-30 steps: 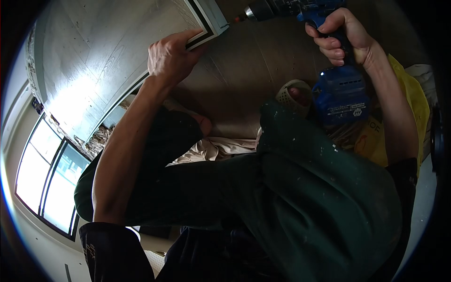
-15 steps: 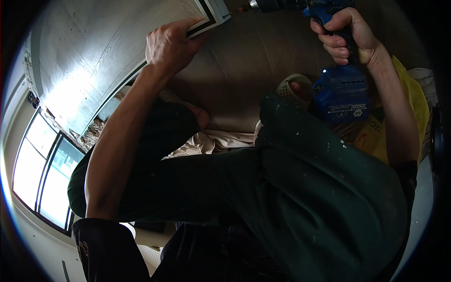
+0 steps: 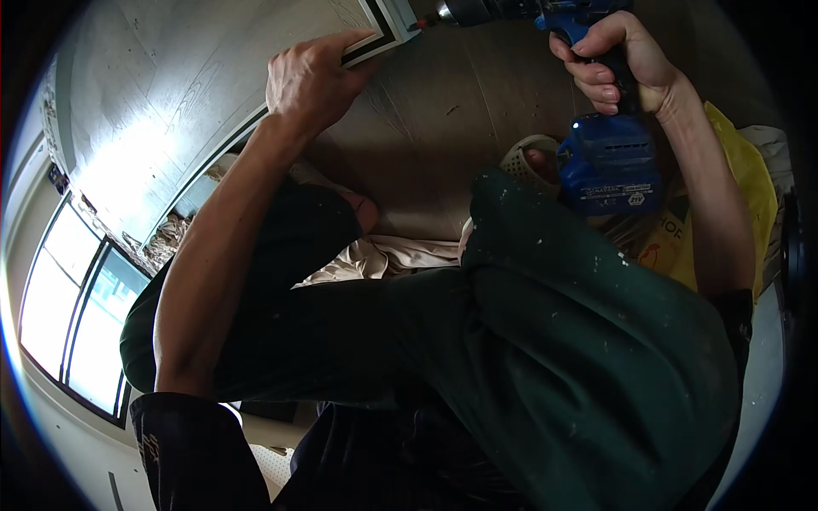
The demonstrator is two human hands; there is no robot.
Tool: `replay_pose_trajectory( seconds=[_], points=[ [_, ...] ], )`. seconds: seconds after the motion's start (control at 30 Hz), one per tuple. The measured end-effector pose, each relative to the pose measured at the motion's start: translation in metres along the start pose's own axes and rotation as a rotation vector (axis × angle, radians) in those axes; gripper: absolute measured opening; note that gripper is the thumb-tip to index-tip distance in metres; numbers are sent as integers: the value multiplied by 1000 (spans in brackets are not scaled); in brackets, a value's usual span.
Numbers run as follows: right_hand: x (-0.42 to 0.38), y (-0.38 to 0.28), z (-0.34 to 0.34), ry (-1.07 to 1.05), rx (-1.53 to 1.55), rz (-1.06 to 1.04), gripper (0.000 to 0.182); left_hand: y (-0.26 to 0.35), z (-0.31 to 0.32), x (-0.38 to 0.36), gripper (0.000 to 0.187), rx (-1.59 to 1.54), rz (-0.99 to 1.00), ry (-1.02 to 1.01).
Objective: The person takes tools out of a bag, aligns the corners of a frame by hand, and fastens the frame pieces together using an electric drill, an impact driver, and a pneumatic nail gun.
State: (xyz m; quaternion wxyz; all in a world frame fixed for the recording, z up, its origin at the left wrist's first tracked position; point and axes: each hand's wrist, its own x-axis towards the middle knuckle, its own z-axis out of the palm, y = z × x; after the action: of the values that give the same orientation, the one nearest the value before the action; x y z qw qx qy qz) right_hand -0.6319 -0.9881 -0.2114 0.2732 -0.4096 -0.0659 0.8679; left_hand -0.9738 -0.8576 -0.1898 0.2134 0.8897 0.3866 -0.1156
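My right hand (image 3: 618, 64) is wrapped round the handle of a blue cordless drill (image 3: 609, 162), its battery pack hanging below. The drill points left, and its reddish bit tip meets the outer corner of a framed panel (image 3: 394, 30) near the top edge of the view. Whether a screw sits at the tip is too small to tell. My left hand (image 3: 311, 85) grips the lower edge of that panel close to the corner, thumb underneath and fingers over it. The panel has a pale metal frame with a dark inner strip.
Brown wood-look flooring (image 3: 452, 111) lies under the panel. My legs in dark green trousers (image 3: 579, 341) fill the middle. Beige cloth (image 3: 383, 260) lies between them, beside a perforated clog (image 3: 517, 162). A yellow bag (image 3: 737, 179) is at the right, a bright window (image 3: 81, 298) at the left.
My right hand and the drill have shifted left, bringing the bit up to the frame corner. My left hand stays at nearly the same place on the panel.
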Motion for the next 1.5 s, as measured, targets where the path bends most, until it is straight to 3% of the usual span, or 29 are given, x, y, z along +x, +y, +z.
replay_pose_trajectory(
  seconds=[1.07,1.5],
  points=[
    [2,0,8,26,15,48,23,-2,3,2,31,0,56,23],
    [-5,-19,7,35,122,156,27,6,-7,2,27,-53,49,73]
  ],
)
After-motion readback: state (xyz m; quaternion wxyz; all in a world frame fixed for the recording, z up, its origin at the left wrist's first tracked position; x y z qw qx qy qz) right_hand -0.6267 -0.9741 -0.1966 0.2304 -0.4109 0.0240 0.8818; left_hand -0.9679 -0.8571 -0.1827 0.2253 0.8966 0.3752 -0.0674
